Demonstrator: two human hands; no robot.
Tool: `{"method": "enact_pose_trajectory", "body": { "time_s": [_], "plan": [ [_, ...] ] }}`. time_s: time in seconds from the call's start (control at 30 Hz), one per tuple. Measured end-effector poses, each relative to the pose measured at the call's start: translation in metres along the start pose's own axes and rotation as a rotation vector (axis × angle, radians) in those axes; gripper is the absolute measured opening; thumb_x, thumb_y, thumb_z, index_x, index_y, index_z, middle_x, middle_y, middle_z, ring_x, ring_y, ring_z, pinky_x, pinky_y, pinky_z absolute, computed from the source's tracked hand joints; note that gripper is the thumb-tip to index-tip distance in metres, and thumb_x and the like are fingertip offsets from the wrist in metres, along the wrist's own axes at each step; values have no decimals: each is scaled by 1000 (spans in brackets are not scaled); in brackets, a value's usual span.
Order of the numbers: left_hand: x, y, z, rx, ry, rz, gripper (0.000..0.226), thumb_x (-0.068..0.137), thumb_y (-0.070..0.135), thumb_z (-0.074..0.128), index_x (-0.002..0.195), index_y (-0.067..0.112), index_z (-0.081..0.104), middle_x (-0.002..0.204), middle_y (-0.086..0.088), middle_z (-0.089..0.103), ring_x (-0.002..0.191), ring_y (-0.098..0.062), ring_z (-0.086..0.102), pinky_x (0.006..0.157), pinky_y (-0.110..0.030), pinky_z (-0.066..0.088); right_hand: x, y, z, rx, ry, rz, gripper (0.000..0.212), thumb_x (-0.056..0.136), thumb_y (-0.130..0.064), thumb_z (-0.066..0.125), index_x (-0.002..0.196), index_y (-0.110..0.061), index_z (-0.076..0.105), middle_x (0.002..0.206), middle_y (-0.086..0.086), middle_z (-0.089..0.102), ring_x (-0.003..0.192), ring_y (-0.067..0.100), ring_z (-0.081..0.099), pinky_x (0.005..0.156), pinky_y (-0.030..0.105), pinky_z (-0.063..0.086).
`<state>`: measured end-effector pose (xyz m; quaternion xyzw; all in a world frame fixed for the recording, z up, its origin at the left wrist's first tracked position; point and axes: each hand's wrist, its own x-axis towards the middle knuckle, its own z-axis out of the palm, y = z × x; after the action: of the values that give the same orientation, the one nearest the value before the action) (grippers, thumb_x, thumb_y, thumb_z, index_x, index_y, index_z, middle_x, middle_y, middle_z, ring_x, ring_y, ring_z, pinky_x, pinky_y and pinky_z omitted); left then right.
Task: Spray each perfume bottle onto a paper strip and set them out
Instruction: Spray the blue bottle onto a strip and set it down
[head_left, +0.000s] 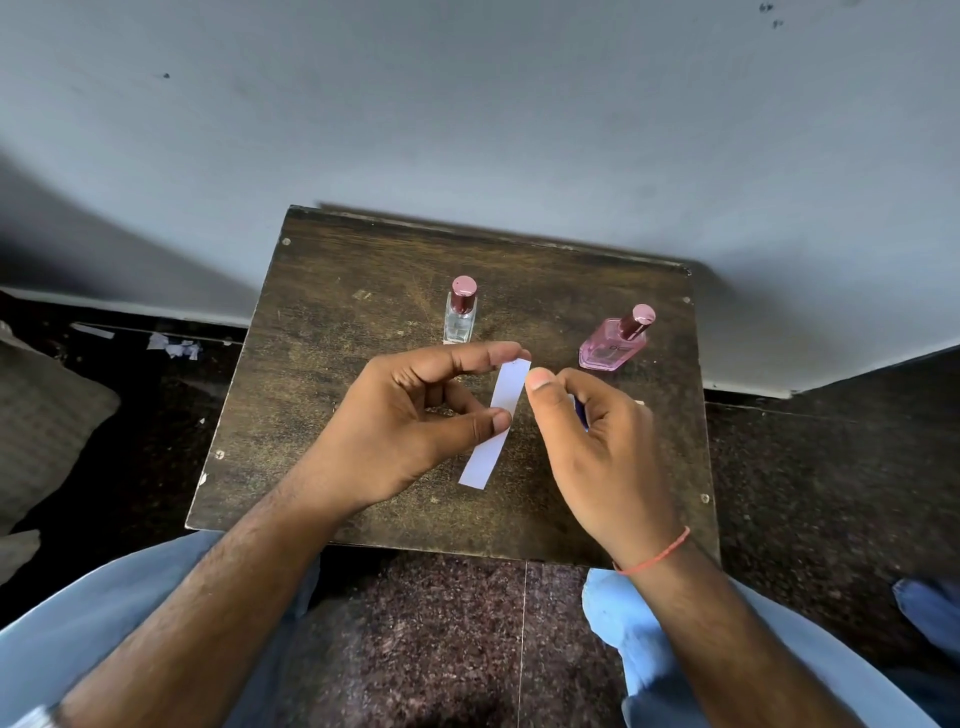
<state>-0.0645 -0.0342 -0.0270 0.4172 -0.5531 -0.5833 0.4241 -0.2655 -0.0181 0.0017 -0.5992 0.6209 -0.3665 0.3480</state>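
A: What are the hands doing?

B: The left hand (410, 421) pinches a narrow white paper strip (496, 423) between thumb and forefinger, above the dark scuffed wooden tabletop (322, 364). The strip runs slantwise, its upper end at the left forefinger tip and its lower end hanging free between the two wrists.

A: And the right?

B: The right hand (597, 447) is curled just beside the strip, thumb tip right at the strip's upper edge. Its fingers close round something bluish, mostly hidden, so I cannot tell what it is. A thin red thread (655, 555) circles that wrist.

A: Where are the bottles?

B: Both stand beyond the hands. A small clear square glass bottle with a maroon cap (460, 314) is just past the left fingertips. A pink glass bottle with a shiny pink cap (615, 340) sits past the right hand, a little apart from the thumb.

A: Anything else?

B: White paper scraps (174, 345) lie on the dark floor, far off to the left hand's side.
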Motion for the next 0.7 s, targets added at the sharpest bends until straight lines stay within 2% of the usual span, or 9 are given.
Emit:
{"method": "enact_pose_trajectory", "body": {
  "time_s": [0.13,0.27,0.4,0.53,0.57,0.63,0.7],
  "plan": [
    [0,0,0,-58,10,1,64,83,7,89,142,26,74,131,6,77,83,-6,72,90,-24,63,0,0,1,13,1,0,50,98,-51,54,59,-20,44,51,-12,37,51,6,38,53,17,26],
    [-1,0,-1,-85,4,-6,67,83,7,89,144,24,71,133,7,78,85,-5,71,92,-22,62,1,1,2,28,1,8,53,97,-50,53,62,-11,42,53,-10,33,53,7,35,53,18,24],
    [-1,0,-1,-94,5,-18,69,82,6,89,146,24,69,131,5,79,84,-4,70,92,-22,62,1,0,1,45,-14,28,57,97,-58,53,60,-16,40,54,-10,35,53,7,35,53,24,27],
    [-1,-2,-3,-98,-9,-22,71,84,5,89,150,21,68,133,-1,79,86,-7,70,92,-25,62,0,-3,1,30,-51,22,61,98,-64,52,60,-18,39,55,-7,33,54,6,33,52,24,26],
    [-1,-2,-3,-99,-13,-21,71,85,5,88,150,21,67,134,-2,79,86,-7,69,92,-24,62,-1,-3,1,35,-66,26,64,98,-65,51,61,-14,41,55,-3,34,54,6,34,52,26,26],
    [-1,-2,-3,-103,-20,-17,70,86,5,88,151,21,66,133,0,79,87,-6,69,92,-22,61,-1,-3,2,56,-106,45,70,96,-66,49,65,-3,43,60,16,38,57,10,35,56,36,29],
    [-1,-1,-2,-102,-27,-14,70,87,4,87,151,21,66,132,2,80,87,-4,69,92,-20,60,-1,-3,2,84,-141,70,70,96,-65,49,67,-2,43,64,22,37,60,14,35,59,44,29]
  ]
}}
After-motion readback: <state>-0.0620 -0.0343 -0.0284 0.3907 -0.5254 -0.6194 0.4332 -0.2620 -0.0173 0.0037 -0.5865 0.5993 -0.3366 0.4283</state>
